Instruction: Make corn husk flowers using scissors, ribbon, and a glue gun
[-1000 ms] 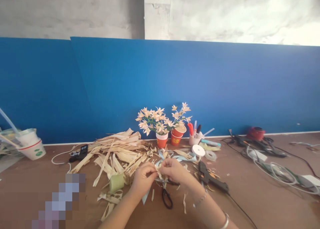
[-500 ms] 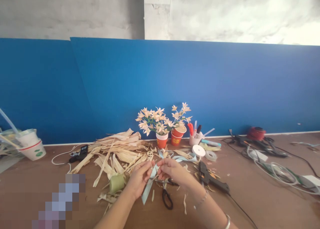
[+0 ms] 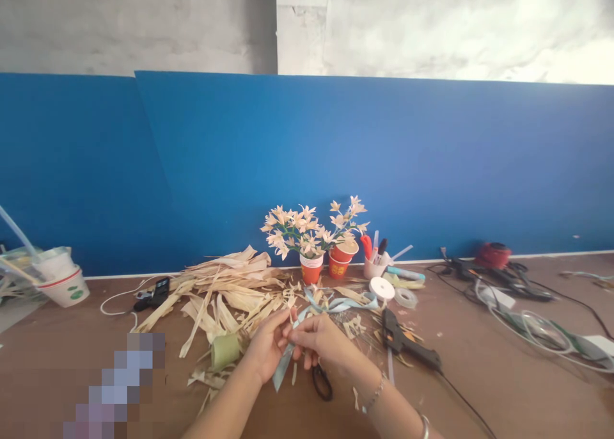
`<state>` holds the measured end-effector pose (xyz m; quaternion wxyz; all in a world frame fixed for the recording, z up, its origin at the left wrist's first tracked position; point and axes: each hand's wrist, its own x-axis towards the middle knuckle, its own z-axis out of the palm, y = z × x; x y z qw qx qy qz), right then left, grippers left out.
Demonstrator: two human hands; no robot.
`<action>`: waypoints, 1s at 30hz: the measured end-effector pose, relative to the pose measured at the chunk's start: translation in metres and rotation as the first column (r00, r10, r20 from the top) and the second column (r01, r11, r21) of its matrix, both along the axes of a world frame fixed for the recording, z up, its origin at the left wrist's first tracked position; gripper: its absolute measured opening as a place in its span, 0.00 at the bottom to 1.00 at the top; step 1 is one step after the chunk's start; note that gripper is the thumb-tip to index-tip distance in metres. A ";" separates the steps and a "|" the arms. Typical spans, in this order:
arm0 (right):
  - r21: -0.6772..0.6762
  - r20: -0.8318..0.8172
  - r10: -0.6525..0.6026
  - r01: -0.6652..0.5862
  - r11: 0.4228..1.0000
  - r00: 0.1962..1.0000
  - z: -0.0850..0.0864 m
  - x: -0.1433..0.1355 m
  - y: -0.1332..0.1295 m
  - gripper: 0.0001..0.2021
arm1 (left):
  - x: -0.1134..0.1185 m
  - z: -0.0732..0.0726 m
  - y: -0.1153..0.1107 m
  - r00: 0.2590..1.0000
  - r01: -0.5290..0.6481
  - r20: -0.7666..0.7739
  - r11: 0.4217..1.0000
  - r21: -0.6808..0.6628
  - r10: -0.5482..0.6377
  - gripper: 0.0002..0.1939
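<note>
My left hand [image 3: 265, 348] is closed in a pinch around a light blue ribbon [image 3: 283, 370], whose cut end hangs down below the fingers. My right hand [image 3: 319, 340] pinches the same ribbon right beside the left fingertips, and the two hands touch or nearly touch. A pale husk tip pokes up above the left fingers; whether it is held cannot be made out. Under my right hand lie scissors with a black handle [image 3: 322, 383], their blades mostly hidden. More blue ribbon [image 3: 343, 304] curls across the table behind the hands.
Dried corn husks [image 3: 230, 285] and a green roll [image 3: 224, 352] lie left. Paper cups of husk flowers [image 3: 300, 228] stand behind, near a pen cup [image 3: 374, 268] and white spool [image 3: 382, 288]. Right are a corded glue gun [image 3: 410, 343] and tangled cables [image 3: 532, 330].
My right hand has moved left and slightly down, closing the gap to my left hand. The ribbon between the hands is now mostly covered by fingers. My left hand has hardly moved.
</note>
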<state>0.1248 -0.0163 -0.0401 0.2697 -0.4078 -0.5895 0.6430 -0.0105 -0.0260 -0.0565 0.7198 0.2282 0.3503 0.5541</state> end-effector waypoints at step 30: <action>-0.029 -0.010 -0.065 0.065 0.997 0.998 0.005 -0.002 -0.001 0.19 | 0.003 0.005 -0.004 0.999 0.024 -0.034 1.000 -0.015 -0.024 0.12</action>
